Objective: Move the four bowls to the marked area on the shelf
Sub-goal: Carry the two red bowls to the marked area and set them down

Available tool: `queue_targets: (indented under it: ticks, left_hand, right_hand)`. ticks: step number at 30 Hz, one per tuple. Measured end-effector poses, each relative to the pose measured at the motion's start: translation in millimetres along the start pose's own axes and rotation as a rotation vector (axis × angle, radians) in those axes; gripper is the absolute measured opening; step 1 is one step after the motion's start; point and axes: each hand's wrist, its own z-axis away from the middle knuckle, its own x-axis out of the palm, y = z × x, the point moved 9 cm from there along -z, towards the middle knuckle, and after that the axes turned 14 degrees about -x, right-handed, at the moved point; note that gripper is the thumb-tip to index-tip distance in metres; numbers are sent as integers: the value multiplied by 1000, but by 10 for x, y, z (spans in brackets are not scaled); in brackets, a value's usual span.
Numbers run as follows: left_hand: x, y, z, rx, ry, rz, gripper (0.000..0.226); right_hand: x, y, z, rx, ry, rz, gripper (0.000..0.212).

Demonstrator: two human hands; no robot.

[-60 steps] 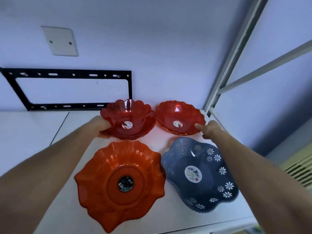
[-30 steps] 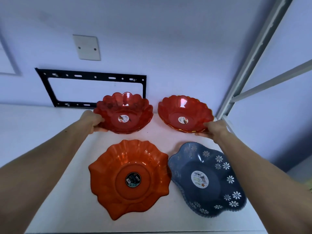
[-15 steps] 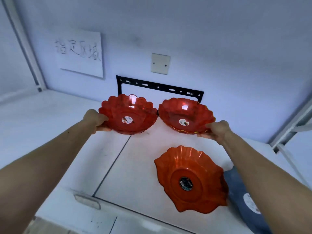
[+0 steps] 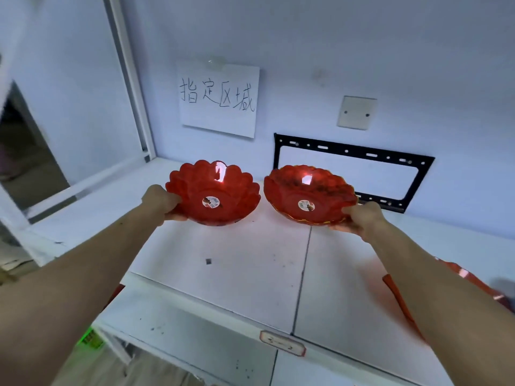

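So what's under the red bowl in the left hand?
Bare white shelf lies below the left red bowl, held by the left hand. The bowl's underside is hidden.

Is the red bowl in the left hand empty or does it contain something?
Empty: the red bowl in the left hand shows only a sticker on its bare bottom.

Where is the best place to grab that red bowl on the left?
By its scalloped rim, from the outer left side, as the left hand does on the left red bowl: thumb over the edge, fingers beneath. The flared rim offers a lip.
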Motion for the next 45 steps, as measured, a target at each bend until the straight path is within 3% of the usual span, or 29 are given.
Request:
queue_targets:
  ticks: [5,7,11,16,23,27,33,45]
  left_hand:
    - [-336,25,-445,17,-4,-15,37]
    - [-468,57,-590,26,4,-5,37]
    - [-777,102,-960,7,21,24,35]
    - [-1096,242,-1532,5,12,26,34]
    - [-1315,611,-2337,52,-125,-9,34]
    - [-1262,734,-2712,46,-187,-54,36]
    - [-1187,696,-3086,-1,-216,-85,39]
    - [-1058,535,-3324,-82,-321,92,37]
  right_hand:
    - [607,-162,-150,-18,-14,48,1]
    - [817,-215,-241,-16,-19,58,8]
    - [1312,-352,-379,-26,-43,57,3]
    - [1853,-440,-490,-17,-41,75,18]
    - [2435,-348,-468,28,95,24,29]
    - [2621,-220,-332,81,195,40,36]
    - [2805,-110,-280,134,272,107,28]
    - [2917,165,-269,203,324,154,22]
